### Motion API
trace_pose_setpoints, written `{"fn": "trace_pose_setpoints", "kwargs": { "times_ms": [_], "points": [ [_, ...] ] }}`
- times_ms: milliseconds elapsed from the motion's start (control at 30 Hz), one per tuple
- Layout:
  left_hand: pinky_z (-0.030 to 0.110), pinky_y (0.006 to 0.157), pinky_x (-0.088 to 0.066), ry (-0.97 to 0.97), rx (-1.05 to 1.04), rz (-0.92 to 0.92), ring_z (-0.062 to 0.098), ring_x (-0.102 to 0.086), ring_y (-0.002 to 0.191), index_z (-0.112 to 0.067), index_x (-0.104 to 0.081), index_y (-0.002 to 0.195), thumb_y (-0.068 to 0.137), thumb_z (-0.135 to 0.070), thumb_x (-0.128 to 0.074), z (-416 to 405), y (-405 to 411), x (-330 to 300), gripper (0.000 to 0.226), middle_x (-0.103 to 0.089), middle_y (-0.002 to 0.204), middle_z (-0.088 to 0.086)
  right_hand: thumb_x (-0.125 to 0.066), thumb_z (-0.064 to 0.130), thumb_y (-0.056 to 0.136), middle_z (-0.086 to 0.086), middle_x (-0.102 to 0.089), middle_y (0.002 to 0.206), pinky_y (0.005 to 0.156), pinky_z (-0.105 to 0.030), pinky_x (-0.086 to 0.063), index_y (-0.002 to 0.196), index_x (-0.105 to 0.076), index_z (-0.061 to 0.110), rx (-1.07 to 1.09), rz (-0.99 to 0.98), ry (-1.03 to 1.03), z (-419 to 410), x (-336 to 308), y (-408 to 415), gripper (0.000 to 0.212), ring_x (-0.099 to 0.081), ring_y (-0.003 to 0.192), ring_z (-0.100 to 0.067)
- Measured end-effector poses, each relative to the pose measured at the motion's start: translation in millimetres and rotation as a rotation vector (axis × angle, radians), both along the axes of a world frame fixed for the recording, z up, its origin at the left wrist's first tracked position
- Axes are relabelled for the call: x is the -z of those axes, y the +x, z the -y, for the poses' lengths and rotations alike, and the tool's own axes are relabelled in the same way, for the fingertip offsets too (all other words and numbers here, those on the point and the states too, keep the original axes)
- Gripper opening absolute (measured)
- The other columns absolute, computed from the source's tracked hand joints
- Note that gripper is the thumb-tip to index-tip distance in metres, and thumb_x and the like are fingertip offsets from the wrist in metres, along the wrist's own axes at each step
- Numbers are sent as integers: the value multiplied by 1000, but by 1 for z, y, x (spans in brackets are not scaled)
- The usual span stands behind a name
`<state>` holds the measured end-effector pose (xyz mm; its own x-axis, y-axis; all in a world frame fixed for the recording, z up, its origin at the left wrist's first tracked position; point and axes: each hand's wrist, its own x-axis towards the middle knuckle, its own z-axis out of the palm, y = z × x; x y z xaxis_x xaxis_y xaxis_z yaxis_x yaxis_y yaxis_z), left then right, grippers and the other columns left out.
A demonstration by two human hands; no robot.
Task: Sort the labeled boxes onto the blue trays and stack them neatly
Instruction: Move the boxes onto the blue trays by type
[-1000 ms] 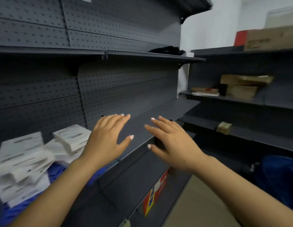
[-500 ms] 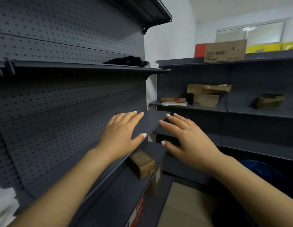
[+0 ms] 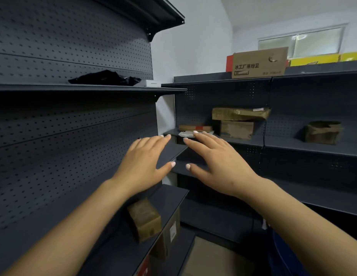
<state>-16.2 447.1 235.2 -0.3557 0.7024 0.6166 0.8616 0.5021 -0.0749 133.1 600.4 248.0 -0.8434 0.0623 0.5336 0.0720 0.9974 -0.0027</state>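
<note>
1. Left hand [image 3: 142,166]: fingers straight and spread, grip holds nothing.
2. Right hand [image 3: 219,166]: the same, at 3 o'clock of the left.
3. Labeled boxes, blue trays: not visible.
4. Brown carton [image 3: 145,221]: on shelf [image 3: 171,198], 6 o'clock of the hands.

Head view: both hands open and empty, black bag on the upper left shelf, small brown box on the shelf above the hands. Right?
Not quite. The head view shows the brown box on the shelf below the hands, under the left forearm. The rest holds: left hand and right hand open and empty, black bag on the upper left shelf.

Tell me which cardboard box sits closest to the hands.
The small brown box on the lower shelf, beneath the left hand; the others stand on the far shelves.
</note>
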Motion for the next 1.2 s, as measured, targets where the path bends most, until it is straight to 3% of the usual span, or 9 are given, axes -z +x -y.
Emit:
{"fn": "trace_pose_setpoints", "kwargs": {
  "times_ms": [267,400,767,967,1200],
  "points": [
    [33,112,-21,0,-46,37,14,-31,135,-25,-26,148,86,-62,-39,-91,-26,8,74,-36,148,-6,-46,49,93,2,-14,158,116,-31,-9,149,-19,33,-37,20,-29,-97,-3,-31,65,-9,145,-17],
    [35,111,-25,10,-32,47,14,-34,134,-24,-28,147,80,-68,-25,-133,-55,19,79,-38,147,-6,-46,50,93,3,-14,158,116,-33,-11,149,-19,33,-44,6,-47,-136,-1,-63,65,-9,145,-17],
    [39,110,-30,51,-59,-23,16,-38,132,-23,-32,145,82,-64,-31,-194,-194,-6,75,-42,145,-5,-49,48,93,1,-18,158,117,-37,-17,149,-21,32,-81,-48,-9,-213,-12,-207,65,-12,145,-17],
    [40,112,-28,44,-130,-78,16,-37,132,-23,-34,145,82,-64,-31,-205,-265,-31,76,-41,145,-5,-46,50,92,4,-22,156,113,-26,-14,149,-24,33,-135,-103,8,-245,-22,-285,63,-15,144,-14],
    [35,110,-25,50,-205,-192,16,-36,132,-21,-34,145,84,-60,-36,-210,-311,-69,73,-42,144,-1,-49,50,91,2,-25,155,113,-26,-14,147,-28,31,-235,-172,36,-269,-46,-371,63,-20,142,-16]
  ]
}}
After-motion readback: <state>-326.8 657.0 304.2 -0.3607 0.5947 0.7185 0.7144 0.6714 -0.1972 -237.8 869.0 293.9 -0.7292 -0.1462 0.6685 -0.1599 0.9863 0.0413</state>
